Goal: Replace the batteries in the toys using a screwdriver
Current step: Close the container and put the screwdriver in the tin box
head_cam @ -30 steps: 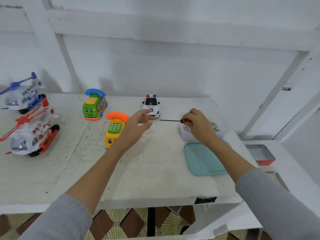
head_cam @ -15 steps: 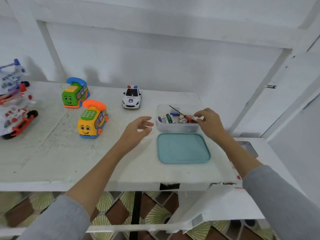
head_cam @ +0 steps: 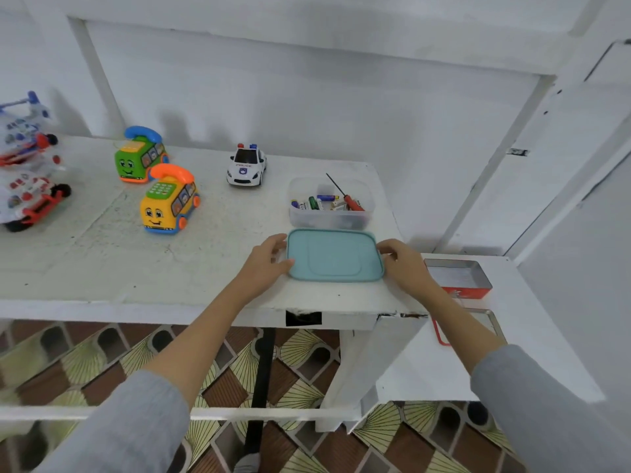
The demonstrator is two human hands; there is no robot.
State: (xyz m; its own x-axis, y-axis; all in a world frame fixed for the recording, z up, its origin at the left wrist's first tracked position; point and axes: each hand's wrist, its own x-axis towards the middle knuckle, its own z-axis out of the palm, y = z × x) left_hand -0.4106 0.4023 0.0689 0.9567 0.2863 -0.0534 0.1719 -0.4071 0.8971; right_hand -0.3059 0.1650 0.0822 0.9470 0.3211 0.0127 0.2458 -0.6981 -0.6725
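Both hands, left hand (head_cam: 269,264) and right hand (head_cam: 403,264), pinch the teal lid (head_cam: 334,256) by its ends. The screwdriver (head_cam: 345,196) lies in the container (head_cam: 329,220) with the batteries (head_cam: 317,203), so the job looks nearly finished, only closing up left.

Makeshift home workbench: white-painted table (head_cam: 205,268), patterned floor tiles (head_cam: 307,380).

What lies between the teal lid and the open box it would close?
Nothing lies between them: the lid sits flat on the table just in front of the box. The screwdriver leans in the box, its tip poking above the rim, and might stop the lid seating.
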